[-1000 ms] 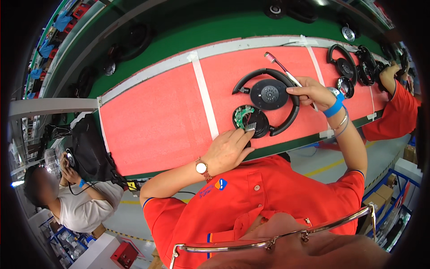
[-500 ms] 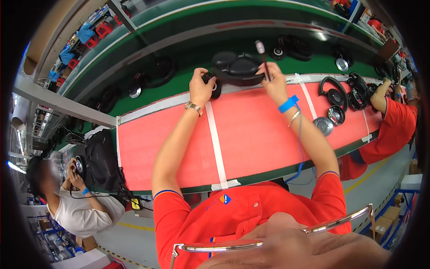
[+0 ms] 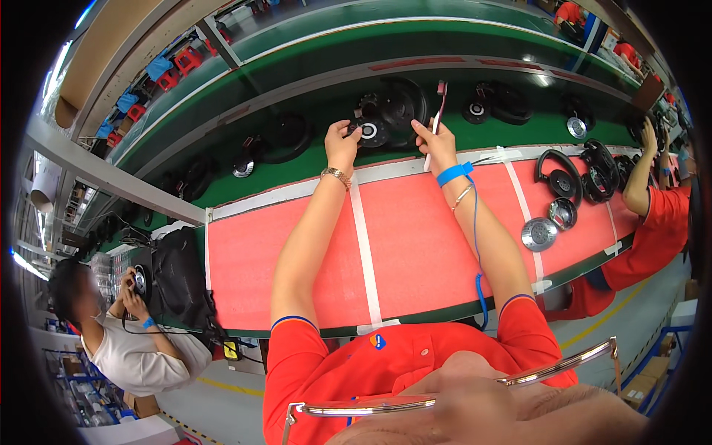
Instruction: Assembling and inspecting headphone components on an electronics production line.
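Note:
My left hand (image 3: 342, 152) is closed on a round black headphone speaker part (image 3: 378, 138) with a white ring at its centre. In my right hand (image 3: 438, 148) is a slim toothbrush (image 3: 440, 100), its bristled head pointing up and away from me. Between my hands, over the green belt, is a pair of black headphones (image 3: 401, 104), its curved band on the far right side. My right thumb and finger are at the headphones' right edge; whether they grip it I cannot tell.
On the green belt (image 3: 326, 162) lie more headphones, left (image 3: 286, 136) and right (image 3: 512, 104). Nearer me is a pink mat (image 3: 434, 237); headphone parts (image 3: 539, 233) lie at its right. A person in red (image 3: 662, 222) works at right, one in white (image 3: 144, 356) at left.
The headphones have turned, so their band now shows. The round part in my left hand faces me more. My right hand has shifted left, and the toothbrush now leans right instead of left.

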The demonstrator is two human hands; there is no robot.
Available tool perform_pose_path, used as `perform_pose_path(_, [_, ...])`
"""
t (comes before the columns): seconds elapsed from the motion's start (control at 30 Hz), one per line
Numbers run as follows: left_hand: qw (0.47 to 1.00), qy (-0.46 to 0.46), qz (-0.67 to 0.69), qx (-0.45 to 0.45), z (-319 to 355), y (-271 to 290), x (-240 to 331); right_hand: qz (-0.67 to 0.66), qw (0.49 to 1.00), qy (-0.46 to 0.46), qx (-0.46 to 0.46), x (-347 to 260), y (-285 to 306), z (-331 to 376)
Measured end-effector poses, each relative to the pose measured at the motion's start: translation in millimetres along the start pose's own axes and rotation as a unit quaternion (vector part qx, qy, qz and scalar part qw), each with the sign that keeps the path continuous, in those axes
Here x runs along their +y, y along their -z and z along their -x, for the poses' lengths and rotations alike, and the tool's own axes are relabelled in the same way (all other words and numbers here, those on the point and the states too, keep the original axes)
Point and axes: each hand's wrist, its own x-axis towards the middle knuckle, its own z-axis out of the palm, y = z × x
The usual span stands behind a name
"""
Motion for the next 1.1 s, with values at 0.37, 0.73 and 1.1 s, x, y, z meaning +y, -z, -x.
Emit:
perform_pose_path(0.37, [0.948, -0.223, -0.227, 0.015, -21.6, -47.4, -32.2, 0.027, 0.999, 0.018, 0.017, 37.0, 6.6, -18.1])
perform_pose_path(0.73, [0.762, -0.208, -0.588, 0.173, -31.0, 48.8, -15.2, 0.051, 0.990, 0.106, 0.083, 22.6, 6.6, -5.3])
perform_pose_path(1.1, [0.783, -0.062, -0.605, 0.131, -62.5, 201.4, -23.5, 0.036, 0.991, 0.120, 0.048, 36.6, 0.4, -10.5])
